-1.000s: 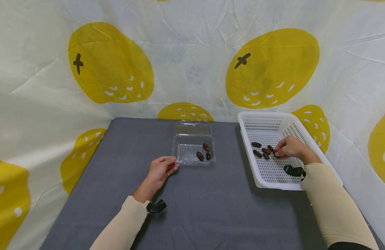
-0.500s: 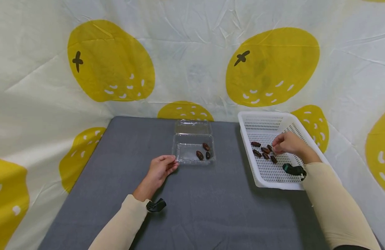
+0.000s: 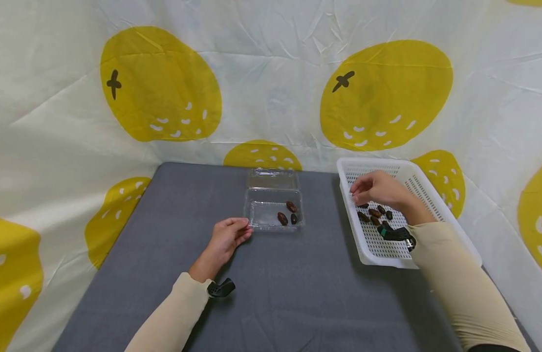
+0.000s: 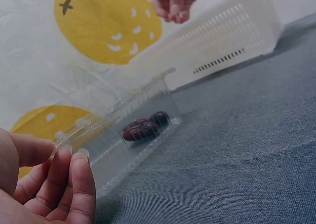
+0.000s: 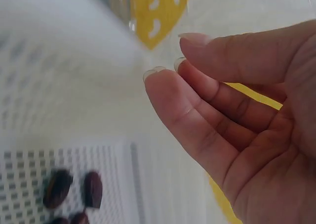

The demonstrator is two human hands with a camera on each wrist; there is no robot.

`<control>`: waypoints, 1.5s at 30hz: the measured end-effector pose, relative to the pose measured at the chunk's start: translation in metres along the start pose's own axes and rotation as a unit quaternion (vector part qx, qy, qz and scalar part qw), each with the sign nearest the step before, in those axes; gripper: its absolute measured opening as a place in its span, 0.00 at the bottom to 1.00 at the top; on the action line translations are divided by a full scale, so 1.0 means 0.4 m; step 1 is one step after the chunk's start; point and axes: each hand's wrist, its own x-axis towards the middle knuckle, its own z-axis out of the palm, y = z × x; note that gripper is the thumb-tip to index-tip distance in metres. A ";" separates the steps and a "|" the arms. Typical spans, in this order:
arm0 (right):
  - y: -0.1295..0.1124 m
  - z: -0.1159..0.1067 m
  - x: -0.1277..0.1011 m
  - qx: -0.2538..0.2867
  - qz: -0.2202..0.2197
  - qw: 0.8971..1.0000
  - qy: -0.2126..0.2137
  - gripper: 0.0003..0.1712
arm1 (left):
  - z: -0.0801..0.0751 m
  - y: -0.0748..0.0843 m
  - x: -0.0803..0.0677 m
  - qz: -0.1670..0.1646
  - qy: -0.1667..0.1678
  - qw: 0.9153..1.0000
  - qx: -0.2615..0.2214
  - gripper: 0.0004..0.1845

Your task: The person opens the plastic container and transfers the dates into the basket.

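— Clear plastic, that clamshell box (image 3: 273, 208), lid folded back flat, and three dark brown dates (image 3: 287, 214) sit in its right half. Count with me?

— Three it is, wrinkled and oval. Two lie with their long axes slanted toward the far wall; the third, small one stands nearly straight away from us.

— Over in the white perforated basket (image 3: 420, 188), how many?

— About five or six dates there (image 3: 376, 215), bunched together; the right hand (image 3: 376, 188) covers part of the heap, so I cannot fix the number.

— And that hand's grip?

— Fingers curled together above the basket's left side. The wrist view shows fingertips (image 5: 163, 83) meeting the thumb, with no date visible between them. Whether it carries one, I cannot tell.

— Left hand (image 3: 224, 239)?

— Resting on the grey fabric worktop (image 3: 174, 230), fingers loosely bent, tips at the box's near left corner, holding nothing.
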 end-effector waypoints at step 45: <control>-0.189 0.337 0.197 0.007 -0.068 0.990 -0.120 0.19 | 0.016 -0.013 -0.001 0.003 0.001 1.000 0.001 0.12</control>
